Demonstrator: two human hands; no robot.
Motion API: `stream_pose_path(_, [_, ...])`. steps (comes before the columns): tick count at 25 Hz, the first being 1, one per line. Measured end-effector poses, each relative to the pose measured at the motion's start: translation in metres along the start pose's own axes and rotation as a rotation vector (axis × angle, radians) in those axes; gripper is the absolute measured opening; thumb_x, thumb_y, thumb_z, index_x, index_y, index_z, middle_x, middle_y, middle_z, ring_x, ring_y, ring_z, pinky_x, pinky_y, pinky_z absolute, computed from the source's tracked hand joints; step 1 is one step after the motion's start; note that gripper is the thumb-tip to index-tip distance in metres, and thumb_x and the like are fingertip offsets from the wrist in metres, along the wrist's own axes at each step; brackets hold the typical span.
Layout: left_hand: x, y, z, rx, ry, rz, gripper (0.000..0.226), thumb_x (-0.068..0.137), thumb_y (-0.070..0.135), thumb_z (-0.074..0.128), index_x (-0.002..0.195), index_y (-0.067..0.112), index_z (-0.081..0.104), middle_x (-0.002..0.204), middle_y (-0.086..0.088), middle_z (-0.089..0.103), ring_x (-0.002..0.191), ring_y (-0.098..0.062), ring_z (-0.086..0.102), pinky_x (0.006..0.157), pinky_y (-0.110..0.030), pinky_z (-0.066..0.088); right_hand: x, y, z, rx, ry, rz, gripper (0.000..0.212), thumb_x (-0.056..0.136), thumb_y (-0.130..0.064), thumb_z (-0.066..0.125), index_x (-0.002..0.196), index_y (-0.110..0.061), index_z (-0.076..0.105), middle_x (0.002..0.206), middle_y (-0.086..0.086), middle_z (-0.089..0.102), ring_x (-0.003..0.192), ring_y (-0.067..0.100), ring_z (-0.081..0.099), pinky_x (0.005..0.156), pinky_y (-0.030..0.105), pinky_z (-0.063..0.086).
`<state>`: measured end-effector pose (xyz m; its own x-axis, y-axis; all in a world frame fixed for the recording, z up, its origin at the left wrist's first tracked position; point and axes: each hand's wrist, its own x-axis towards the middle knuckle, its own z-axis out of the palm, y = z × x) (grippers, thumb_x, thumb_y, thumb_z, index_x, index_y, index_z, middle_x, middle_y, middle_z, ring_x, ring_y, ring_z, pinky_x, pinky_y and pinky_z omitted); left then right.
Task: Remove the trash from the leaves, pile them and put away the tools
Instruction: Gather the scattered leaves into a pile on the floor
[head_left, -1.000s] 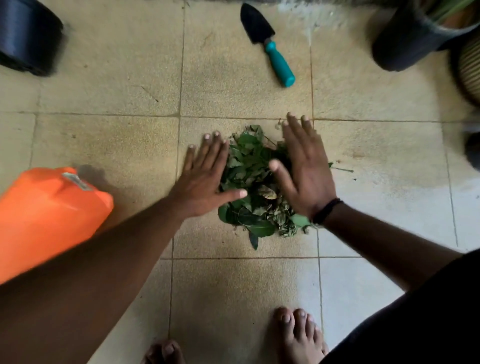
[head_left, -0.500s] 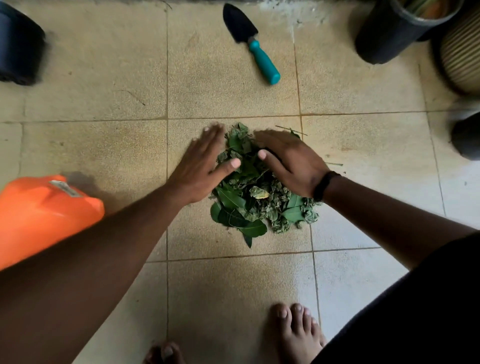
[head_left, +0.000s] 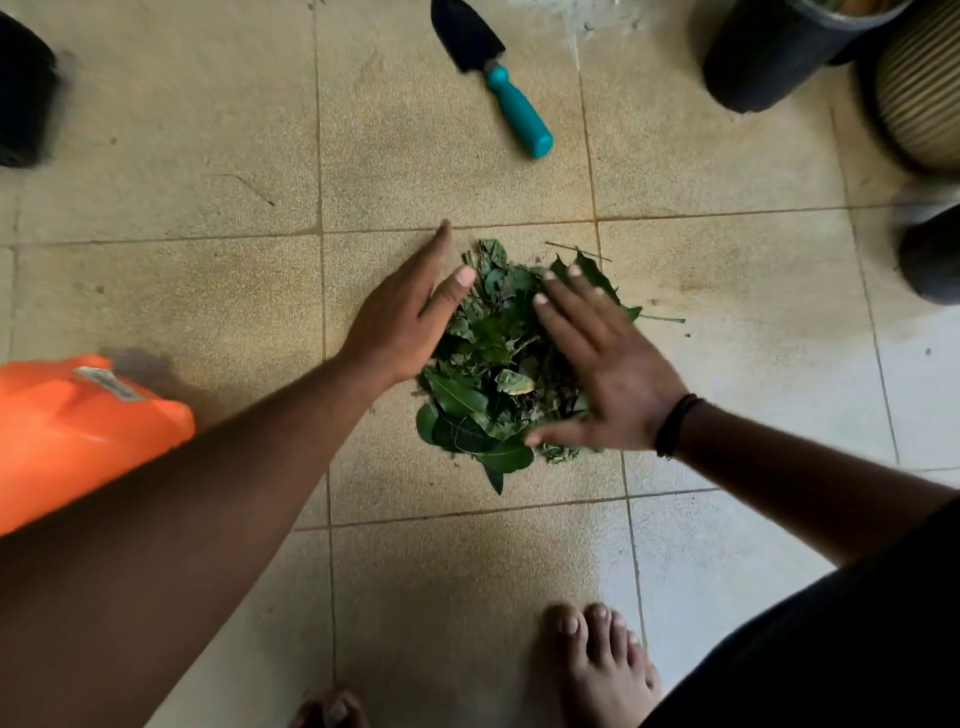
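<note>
Both hands flattened out: left hand (head_left: 400, 327), right hand (head_left: 608, 374) spread on one leaf pile (head_left: 483, 384).

Leaf pile (head_left: 485, 374): green leaves, mixed with smaller curled, dried grey-green bits, heaped in compact mound on tiled floor (head_left: 208, 182), centre of view. Broad glossy leaves at near edge, one pointing toward feet. One pale yellowish leaf on top near middle. Few thin stems and twigs poke out at far and right edges.

Trowel (head_left: 498, 78): black blade, teal handle, lying flat on floor well beyond pile, blade pointing away, handle angled toward right.
</note>
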<state>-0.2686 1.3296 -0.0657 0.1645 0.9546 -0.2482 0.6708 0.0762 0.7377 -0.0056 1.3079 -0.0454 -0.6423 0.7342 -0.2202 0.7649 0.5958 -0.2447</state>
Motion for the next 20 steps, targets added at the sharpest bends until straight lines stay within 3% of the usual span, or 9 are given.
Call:
stream_pose_path(2, [0.002, -0.003, 0.001, -0.101, -0.003, -0.045, 0.081, 0.092, 0.08, 0.018, 0.16, 0.037, 0.012, 0.166, 0.006, 0.024, 0.149, -0.017, 0.031, 0.121, -0.049, 0.03, 0.005, -0.022, 0.01, -0.065, -0.058, -0.053, 0.134, 0.065, -0.101, 0.037, 0.16, -0.018, -0.006, 0.167, 0.015, -0.012, 0.153, 0.035, -0.015, 0.12, 0.057, -0.004])
stream_pose_path(4, [0.002, 0.0, 0.004, -0.214, 0.012, -0.079, 0.079, 0.091, 0.079, 0.022, 0.158, 0.039, 0.02, 0.164, 0.006, 0.031, 0.149, -0.015, 0.032, 0.123, -0.046, 0.029, 0.018, -0.036, 0.015, -0.068, -0.066, -0.081, 0.129, 0.068, -0.097, 0.043, 0.16, -0.023, -0.008, 0.167, 0.015, -0.013, 0.151, 0.039, -0.018, 0.121, 0.055, -0.003])
stream_pose_path(7, [-0.002, 0.009, 0.011, -0.423, 0.047, -0.119, 0.065, 0.101, 0.063, 0.033, 0.158, 0.031, 0.031, 0.161, 0.003, 0.038, 0.148, -0.009, 0.033, 0.117, -0.018, 0.032, 0.04, -0.041, 0.019, -0.065, -0.003, -0.1, 0.097, 0.087, -0.063, 0.058, 0.161, -0.02, 0.012, 0.166, 0.019, 0.007, 0.152, 0.046, 0.002, 0.118, 0.059, 0.027])
stream_pose_path(8, [-0.004, 0.013, 0.013, -0.471, 0.054, -0.134, 0.06, 0.105, 0.055, 0.034, 0.158, 0.027, 0.032, 0.16, 0.001, 0.04, 0.147, -0.009, 0.034, 0.106, -0.004, 0.033, 0.046, -0.041, 0.02, -0.065, 0.031, -0.107, 0.082, 0.092, -0.047, 0.058, 0.159, -0.017, 0.022, 0.163, 0.021, 0.02, 0.15, 0.047, 0.014, 0.112, 0.059, 0.038])
stream_pose_path(10, [-0.007, 0.02, 0.018, -0.5, 0.086, -0.148, 0.061, 0.105, 0.053, 0.032, 0.157, 0.022, 0.035, 0.155, -0.001, 0.047, 0.144, -0.008, 0.039, 0.094, 0.005, 0.032, 0.052, -0.039, 0.019, -0.049, 0.12, -0.146, 0.058, 0.092, -0.022, 0.052, 0.148, -0.01, 0.044, 0.148, 0.022, 0.047, 0.138, 0.048, 0.039, 0.094, 0.057, 0.054])
stream_pose_path(13, [-0.005, 0.028, 0.018, -0.543, 0.158, -0.137, 0.076, 0.095, 0.069, 0.029, 0.148, 0.019, 0.05, 0.134, 0.001, 0.066, 0.131, -0.008, 0.055, 0.11, -0.02, 0.039, 0.057, -0.031, 0.008, 0.019, 0.251, -0.23, 0.038, 0.089, -0.007, 0.055, 0.125, -0.004, 0.065, 0.119, 0.02, 0.067, 0.108, 0.039, 0.063, 0.071, 0.047, 0.061])
stream_pose_path(15, [0.002, 0.032, 0.014, -0.546, 0.197, -0.124, 0.08, 0.091, 0.074, 0.026, 0.138, 0.02, 0.06, 0.121, 0.005, 0.073, 0.125, -0.011, 0.06, 0.113, -0.044, 0.041, 0.059, -0.026, -0.006, 0.185, 0.338, -0.137, 0.033, 0.087, -0.002, 0.067, 0.119, -0.007, 0.07, 0.109, 0.015, 0.072, 0.095, 0.031, 0.07, 0.073, 0.039, 0.061])
stream_pose_path(17, [0.011, 0.039, 0.006, -0.55, 0.238, -0.112, 0.075, 0.093, 0.07, 0.025, 0.128, 0.019, 0.068, 0.113, 0.005, 0.076, 0.119, -0.012, 0.064, 0.111, -0.049, 0.041, 0.062, -0.02, -0.025, 0.391, 0.392, 0.017, 0.032, 0.087, -0.006, 0.073, 0.118, -0.012, 0.071, 0.105, 0.008, 0.075, 0.091, 0.022, 0.072, 0.078, 0.027, 0.057])
stream_pose_path(20, [0.024, 0.054, -0.008, -0.598, 0.292, -0.077, 0.065, 0.098, 0.058, 0.031, 0.112, 0.013, 0.076, 0.108, 0.0, 0.077, 0.108, -0.013, 0.07, 0.105, -0.045, 0.048, 0.064, -0.011, -0.051, 0.653, 0.298, 0.201, 0.021, 0.086, -0.02, 0.078, 0.106, -0.02, 0.07, 0.096, -0.006, 0.073, 0.088, 0.009, 0.068, 0.078, 0.024, 0.054])
